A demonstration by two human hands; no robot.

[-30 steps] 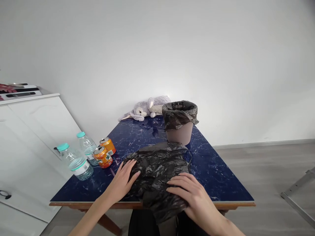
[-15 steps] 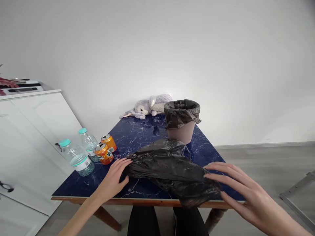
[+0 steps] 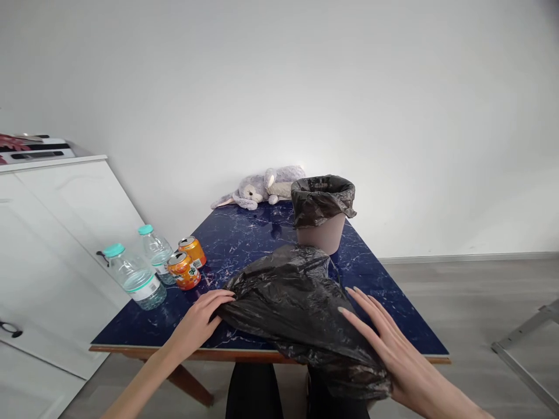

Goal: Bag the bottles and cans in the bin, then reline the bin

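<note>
A crumpled black garbage bag [image 3: 297,302] is spread over the front of the blue marbled table [image 3: 236,233], its near end hanging over the front edge. My left hand [image 3: 203,317] pinches the bag's left corner, fingers on top and the thumb partly tucked under. At the right side, my right hand [image 3: 384,331] touches the bag with its fingers stretched out and apart.
Behind the bag stands a trash can [image 3: 323,235] with a black liner [image 3: 314,209]. Two orange soda cans [image 3: 184,272] and two water bottles [image 3: 142,282] are at the left. A plush rabbit [image 3: 266,186] lies by the wall; a white cabinet [image 3: 65,244] is alongside.
My right hand has moved left and inward over the bag. The bag's near right end has slid lower over the table edge. My left hand has barely moved.
</note>
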